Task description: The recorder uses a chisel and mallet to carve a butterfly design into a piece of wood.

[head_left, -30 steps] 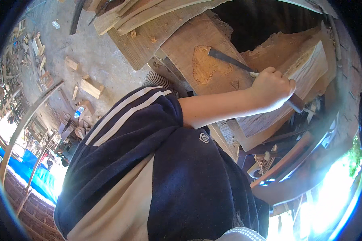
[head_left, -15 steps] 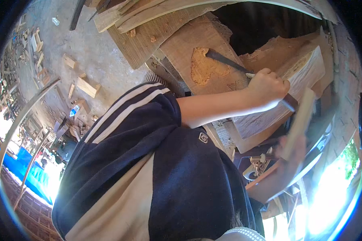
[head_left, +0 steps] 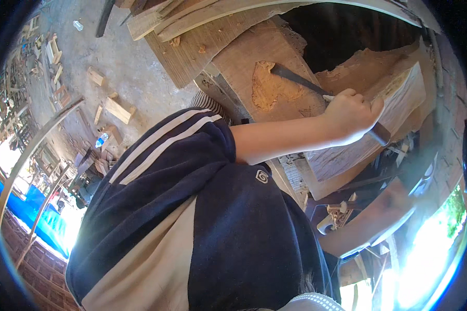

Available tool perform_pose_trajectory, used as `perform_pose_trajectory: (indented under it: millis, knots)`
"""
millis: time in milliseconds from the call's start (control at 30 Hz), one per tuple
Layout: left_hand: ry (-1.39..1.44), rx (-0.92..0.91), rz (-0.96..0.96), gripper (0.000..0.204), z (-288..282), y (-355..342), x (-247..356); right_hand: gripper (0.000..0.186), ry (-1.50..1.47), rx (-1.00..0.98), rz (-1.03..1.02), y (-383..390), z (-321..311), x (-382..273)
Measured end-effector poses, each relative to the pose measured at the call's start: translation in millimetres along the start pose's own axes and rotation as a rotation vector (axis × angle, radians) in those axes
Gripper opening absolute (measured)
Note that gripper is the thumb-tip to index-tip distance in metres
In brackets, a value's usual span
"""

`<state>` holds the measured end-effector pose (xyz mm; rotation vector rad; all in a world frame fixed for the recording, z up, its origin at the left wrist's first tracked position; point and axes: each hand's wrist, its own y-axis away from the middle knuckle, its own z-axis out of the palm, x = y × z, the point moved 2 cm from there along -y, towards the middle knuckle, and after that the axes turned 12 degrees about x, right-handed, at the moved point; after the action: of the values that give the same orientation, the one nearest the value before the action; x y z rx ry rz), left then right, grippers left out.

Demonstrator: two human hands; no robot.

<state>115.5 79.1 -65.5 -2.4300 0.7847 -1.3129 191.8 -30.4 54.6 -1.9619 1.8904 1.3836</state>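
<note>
My left hand (head_left: 353, 116) is closed round the middle of a long dark chisel (head_left: 298, 79). The chisel slants up to the left, and its tip meets the upper edge of a pale, freshly cut patch (head_left: 272, 90) on a brown wooden board (head_left: 241, 57). Its thick butt end sticks out below my fist to the right. My right forearm (head_left: 389, 205) reaches up from the lower right. Motion smears the right hand and hides its fingers, so I cannot make out what it holds. Beneath my left hand lies a thick pale slab with rough grain (head_left: 342, 155).
More planks (head_left: 187, 52) lie across the top, beside a dark gap (head_left: 358, 36). Several wood offcuts (head_left: 120, 110) and a plastic bottle (head_left: 101, 139) are on the concrete floor (head_left: 135, 67) at left. A metal fitting (head_left: 340, 212) sits below the slab.
My right hand has swung up and to the right; the pale wooden bar it held before is no longer clearly visible. My left hand keeps its grip, with the chisel tip at the patch.
</note>
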Motion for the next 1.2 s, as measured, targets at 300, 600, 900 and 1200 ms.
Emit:
perform_pose_trajectory:
  millis: [300, 600, 900, 1200]
  knots:
    - [0.011, 0.026, -0.004, 0.024, -1, 0, -2, 0.04, -0.017, 0.125, -0.022, -4, -7, -2]
    - [-0.001, 0.03, -0.001, 0.021, 1, 0, -5, 0.042, 0.028, 0.129, 0.03, 0, -4, -2]
    - [0.068, -0.087, 0.004, 0.026, -3, -3, -8, 0.042, -0.227, 0.367, -0.067, -3, -44, 7]
    - [0.437, -0.011, -0.044, 0.044, -110, -28, -30, 0.041, -0.443, 0.027, 0.236, 27, -24, 64]
